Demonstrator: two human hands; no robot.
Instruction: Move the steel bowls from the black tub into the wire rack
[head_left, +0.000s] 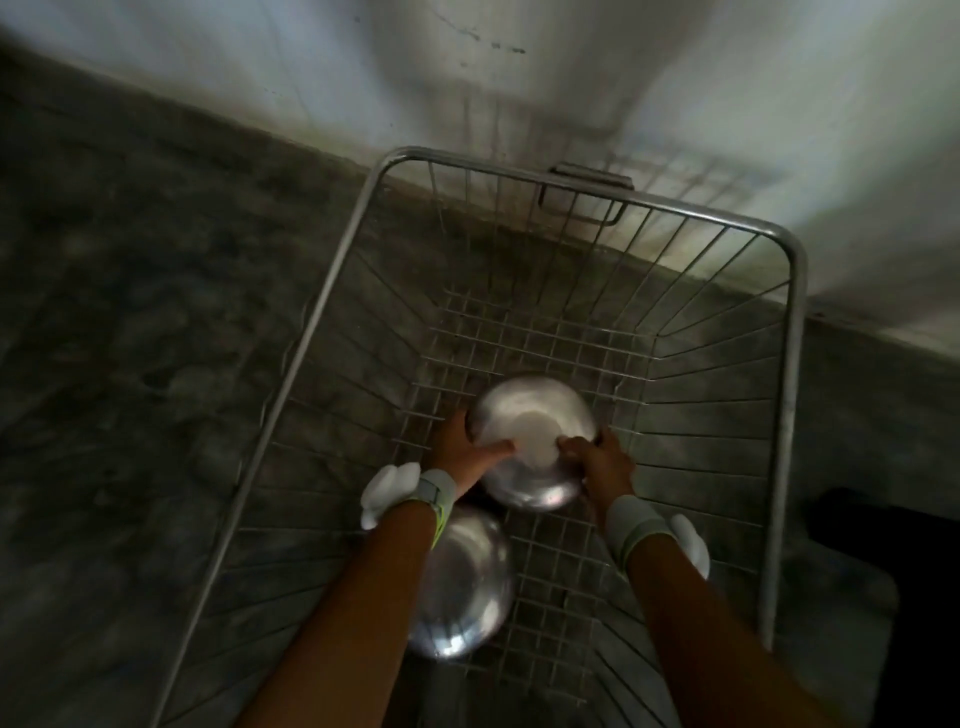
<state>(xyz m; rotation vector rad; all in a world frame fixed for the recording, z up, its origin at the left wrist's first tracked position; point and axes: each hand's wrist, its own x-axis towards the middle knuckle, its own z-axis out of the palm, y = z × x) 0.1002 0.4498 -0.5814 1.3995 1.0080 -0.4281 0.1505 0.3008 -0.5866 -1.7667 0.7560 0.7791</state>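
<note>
- Grey concrete floor (130, 338) met a pale wall (727, 78) behind the wire rack (789, 364).
- My left hand (462, 449) clasped the upturned steel bowl (535, 441) mid-rack; a second bowl (462, 582) lay nearer the rack's near edge.
- My right hand (602, 462) gripped the upturned bowl's other side.

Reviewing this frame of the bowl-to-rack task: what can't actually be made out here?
All in the head view:
- Black tub: only a dark shape at the right edge, cut off; contents unseen.
- Near bowl: partly covered by the left forearm.
- Held bowl: the left hand and right hand cover its sides; whether it touches the wire rack floor is unclear.
- Rack's near end: cut off by the bottom edge.
</note>
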